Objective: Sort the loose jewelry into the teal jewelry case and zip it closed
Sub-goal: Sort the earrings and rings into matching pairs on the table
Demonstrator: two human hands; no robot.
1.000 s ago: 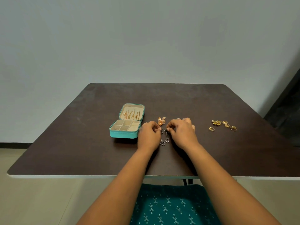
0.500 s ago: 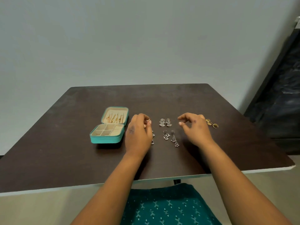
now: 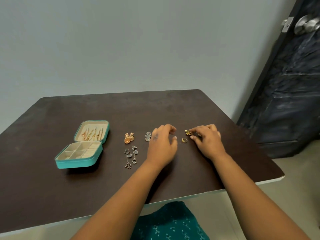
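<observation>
Head view: right hand [image 3: 207,140] pinches gold earring [image 3: 188,132]; left hand [image 3: 161,144] loosely curled, empty; no legible writing

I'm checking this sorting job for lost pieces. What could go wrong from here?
The right hand is fingering small gold pieces near the table edge; one could get knocked off. The left hand hovers beside a loose ring and could sweep it. The long earrings lie close together and may tangle.
</observation>
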